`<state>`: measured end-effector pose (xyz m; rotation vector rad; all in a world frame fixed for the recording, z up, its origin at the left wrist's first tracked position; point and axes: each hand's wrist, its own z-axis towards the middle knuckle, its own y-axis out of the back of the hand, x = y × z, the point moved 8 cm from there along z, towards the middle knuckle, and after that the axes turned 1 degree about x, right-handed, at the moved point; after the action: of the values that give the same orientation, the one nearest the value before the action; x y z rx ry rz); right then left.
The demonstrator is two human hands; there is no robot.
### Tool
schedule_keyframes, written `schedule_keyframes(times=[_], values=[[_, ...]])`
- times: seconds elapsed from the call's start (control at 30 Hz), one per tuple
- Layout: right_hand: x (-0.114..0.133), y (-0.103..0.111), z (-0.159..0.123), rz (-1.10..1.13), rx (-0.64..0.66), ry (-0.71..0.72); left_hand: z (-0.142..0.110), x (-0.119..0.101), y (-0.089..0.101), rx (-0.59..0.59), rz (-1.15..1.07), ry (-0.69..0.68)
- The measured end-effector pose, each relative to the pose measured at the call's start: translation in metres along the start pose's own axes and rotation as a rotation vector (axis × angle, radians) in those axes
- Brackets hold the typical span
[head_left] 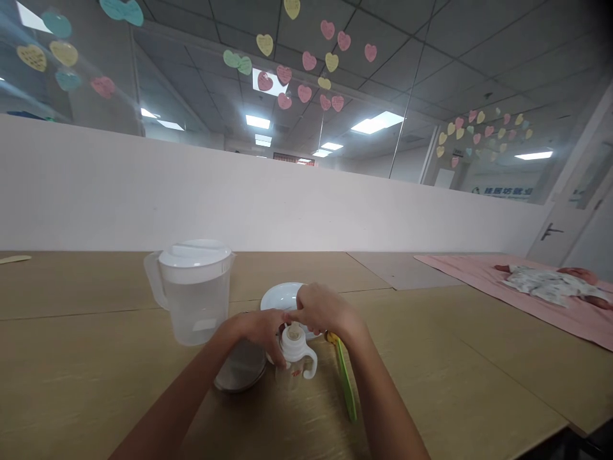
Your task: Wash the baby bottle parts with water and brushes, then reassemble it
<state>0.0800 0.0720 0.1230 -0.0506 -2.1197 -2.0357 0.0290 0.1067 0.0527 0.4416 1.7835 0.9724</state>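
Note:
A small clear baby bottle point(297, 361) with white handles and a white collar stands on the wooden table point(96, 383). My left hand point(261, 332) grips the bottle's collar from the left side. My right hand point(323, 310) is curled over the top, fingers pinched on the nipple. Both hands are closed on the bottle.
A clear lidded water pitcher point(194, 291) stands to the left. A white plate point(282, 295) lies behind my hands, a round metal lid point(242, 374) beside the bottle, a green brush point(345, 377) to the right. A pink mat point(527, 294) with a baby doll point(550, 281) lies far right.

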Motion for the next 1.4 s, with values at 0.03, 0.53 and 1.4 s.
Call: schedule_keyframes(times=[0.03,0.53,1.4], values=[[0.002,0.0,-0.001,-0.016,0.008,0.011,0.0,0.0,0.0,0.005,0.009,0.003],[-0.007,0.051,-0.032,0.305,-0.362,0.294,-0.008,-0.005,0.008,-0.025,-0.001,-0.006],[-0.057,0.095,-0.063,0.356,-1.073,0.011,-0.023,-0.042,0.06,-0.745,0.013,-0.149]])
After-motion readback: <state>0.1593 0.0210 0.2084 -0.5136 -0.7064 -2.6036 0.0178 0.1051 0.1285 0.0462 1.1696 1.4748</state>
